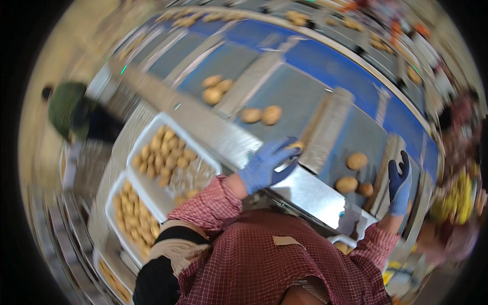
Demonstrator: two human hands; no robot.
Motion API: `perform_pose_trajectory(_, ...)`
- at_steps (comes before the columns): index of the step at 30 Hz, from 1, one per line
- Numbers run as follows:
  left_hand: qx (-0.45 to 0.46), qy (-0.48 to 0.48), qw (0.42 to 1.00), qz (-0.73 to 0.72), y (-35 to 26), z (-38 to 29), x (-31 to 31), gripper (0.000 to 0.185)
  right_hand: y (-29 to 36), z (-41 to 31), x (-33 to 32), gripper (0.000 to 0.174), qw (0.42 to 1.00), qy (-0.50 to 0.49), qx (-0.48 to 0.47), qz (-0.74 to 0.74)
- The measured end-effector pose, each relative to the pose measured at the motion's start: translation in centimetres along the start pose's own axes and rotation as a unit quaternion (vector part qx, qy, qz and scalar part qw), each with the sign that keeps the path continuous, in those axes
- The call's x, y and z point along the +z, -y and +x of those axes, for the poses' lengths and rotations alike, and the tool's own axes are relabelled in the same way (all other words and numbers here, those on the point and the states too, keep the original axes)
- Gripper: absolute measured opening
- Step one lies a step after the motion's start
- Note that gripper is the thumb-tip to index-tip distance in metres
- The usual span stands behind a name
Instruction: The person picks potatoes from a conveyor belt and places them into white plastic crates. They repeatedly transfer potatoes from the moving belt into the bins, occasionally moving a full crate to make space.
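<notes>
My left hand [268,164], in a blue work glove, reaches over the near metal edge of a sorting channel. A potato [296,145] shows partly behind its fingers; whether they grip it or only touch it is unclear. My right hand [399,187], gloved alike, hovers above a channel divider at the right, fingers apart and holding nothing. Left of it on the grey-blue belt lie an upper potato [357,161], a lower potato [346,184] and a small potato [366,189]. Two more potatoes [261,115] rest beyond my left hand.
White plastic crates [173,152] of potatoes stand at my left, one partly covered with clear plastic. Raised dividers [329,129] separate the channels. Behind them runs a blue conveyor belt [316,65]. A person in green [68,110] bends at the far left; other people are at the right.
</notes>
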State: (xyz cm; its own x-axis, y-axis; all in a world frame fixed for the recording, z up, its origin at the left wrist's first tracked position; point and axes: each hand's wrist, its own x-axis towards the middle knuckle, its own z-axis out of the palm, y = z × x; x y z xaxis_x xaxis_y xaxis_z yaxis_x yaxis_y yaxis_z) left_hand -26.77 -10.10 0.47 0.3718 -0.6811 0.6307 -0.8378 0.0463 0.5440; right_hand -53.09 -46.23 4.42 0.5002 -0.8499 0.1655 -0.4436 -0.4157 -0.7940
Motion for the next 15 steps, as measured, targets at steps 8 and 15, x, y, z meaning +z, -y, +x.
perform_pose_trajectory(8, -0.594, -0.366, 0.707, 0.117, 10.0, -30.6, -20.1, 0.053, 29.8, -14.5, 28.5, 0.053, 0.838, 0.431, -0.276, 0.189)
perform_pose_trajectory(15, -0.662, -0.029, 0.698, 0.274, 14.0, -38.3, -25.5, 0.079, 26.9, -27.3, 57.6, 0.066, 0.685, 0.635, -0.355, -0.031)
